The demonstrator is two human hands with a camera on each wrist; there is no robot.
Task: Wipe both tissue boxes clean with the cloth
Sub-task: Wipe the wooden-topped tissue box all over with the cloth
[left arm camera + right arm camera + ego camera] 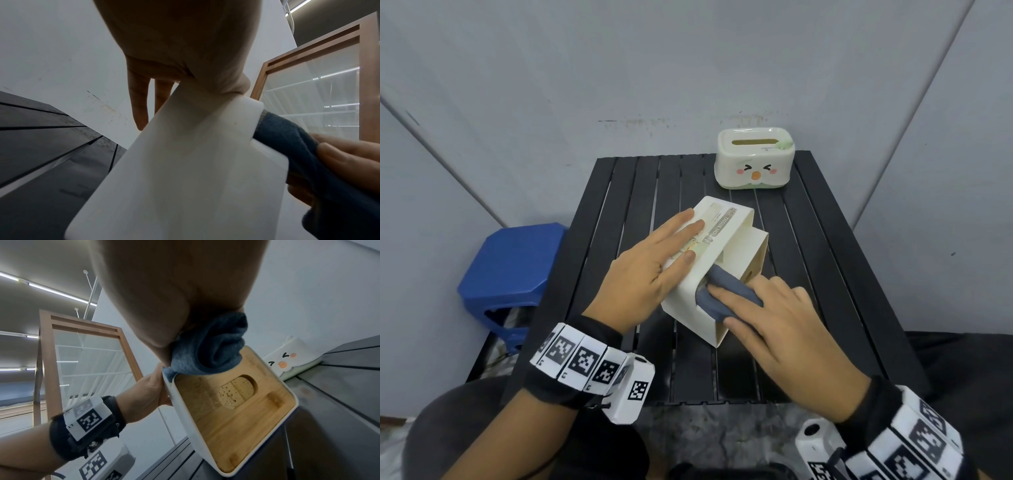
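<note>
A white tissue box with a wooden lid lies tipped on the black slatted table. My left hand presses flat on its upper face, fingers straight. A bunched grey-blue cloth sits against the box's side next to the lid, and my right hand grips it between fingers and thumb. From the left wrist I see the box and the cloth close up. A second box, cream with a cartoon face, stands upright at the table's far right corner.
A blue plastic stool stands left of the table. Grey walls close in behind and on both sides. A wood-framed glass cabinet appears in the wrist views. Bare slats lie between the two boxes.
</note>
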